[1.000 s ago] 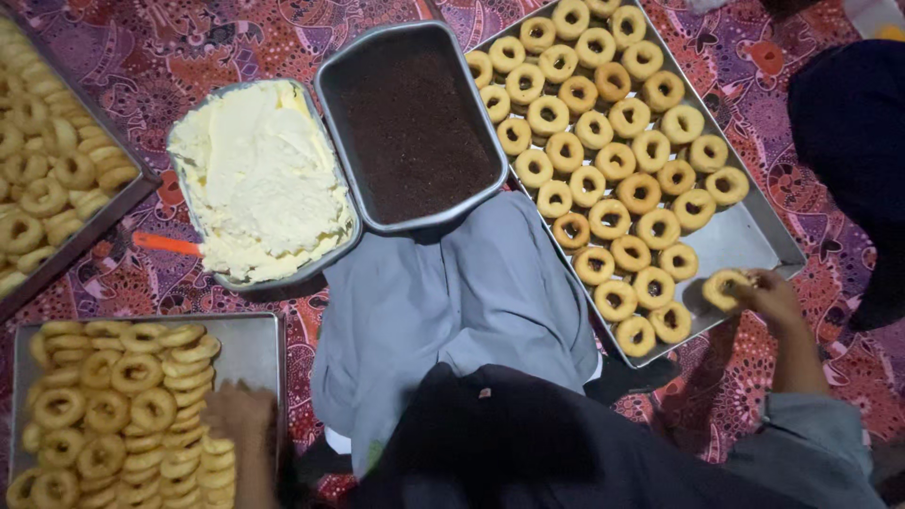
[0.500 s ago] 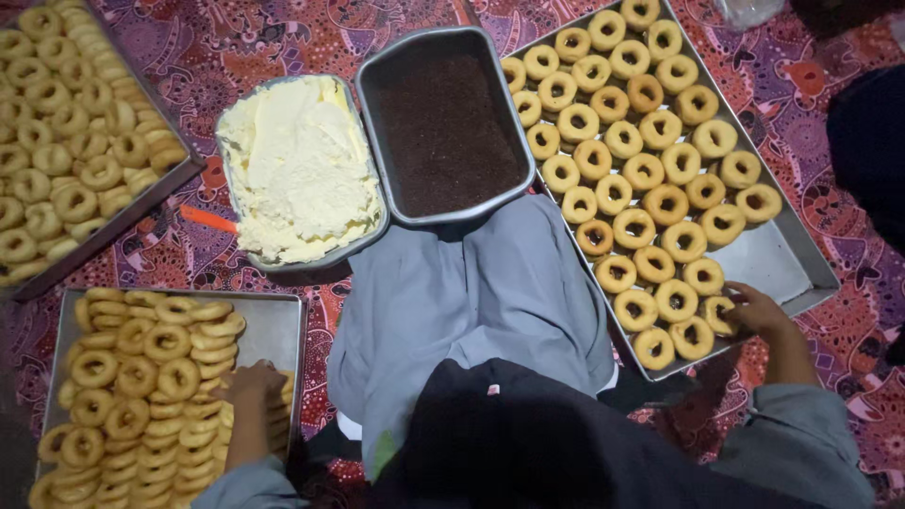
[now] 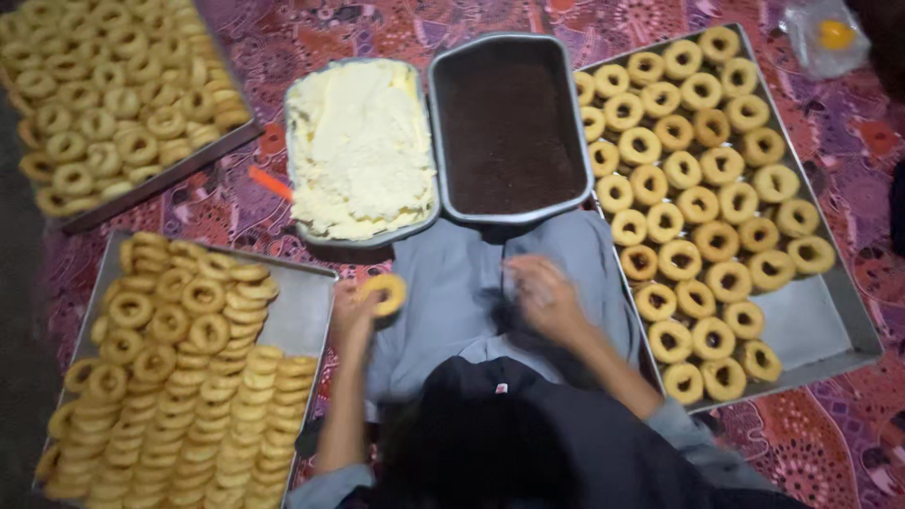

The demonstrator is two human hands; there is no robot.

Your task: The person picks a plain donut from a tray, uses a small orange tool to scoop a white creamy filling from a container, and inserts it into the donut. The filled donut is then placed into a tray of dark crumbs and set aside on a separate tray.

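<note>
Ring-shaped pastry, golden and round, sits pinched in the fingers of the left hand, raised over the lap just past the corner of the near-left tray. Its flat face with the centre hole points up toward the camera, so the ring lies roughly level and has no clear long axis. The left-hand fingers are closed on its near-left rim.

The right hand is over the grey cloth on the lap, blurred; its fingers look loosely curled and nothing shows between them, though whether they grip anything cannot be told.

Left of the pastry-holding fingers, the near-left tray carries heaped and stacked plain rings. Beyond those fingers lies a pan of pale cream, with an orange handle showing at its left edge. Beside it, beyond the right-hand fingers, lies a pan of dark brown filling. To the right of the right hand a large metal tray holds rows of rings with dark centres, its near-right corner bare. Another tray of rings lies far left, all on a patterned purple floor covering
</note>
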